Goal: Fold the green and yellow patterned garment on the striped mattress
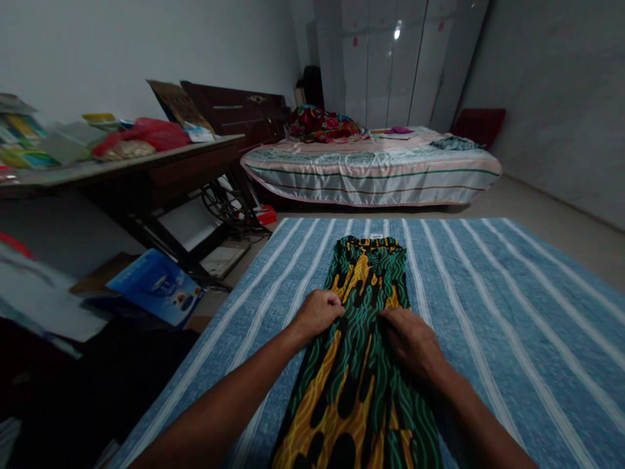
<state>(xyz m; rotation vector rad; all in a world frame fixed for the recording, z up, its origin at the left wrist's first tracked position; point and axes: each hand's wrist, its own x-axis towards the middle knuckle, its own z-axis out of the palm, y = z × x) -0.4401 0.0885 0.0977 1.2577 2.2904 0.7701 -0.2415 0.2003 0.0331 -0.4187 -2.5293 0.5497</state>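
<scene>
A long patterned garment [359,365] in black, green and yellow lies lengthwise before me, folded narrow. At its far end is what looks like a waistband, with a small white label [375,236] beside it. My left hand [319,312] is closed at the garment's left edge, its thumb and fingers pinched on the cloth. Across from it, my right hand [413,339] has its fingers curled over the right edge; its fingertips are partly hidden. Beneath everything is a blue, white-striped cloth surface [478,312].
Beyond stands a bed [371,172] with a bundled red floral blanket [322,124]. On the left, a table [195,148] with an iron treadle frame carries a red bag [151,133] and clutter. A blue box [156,286] sits low at the left.
</scene>
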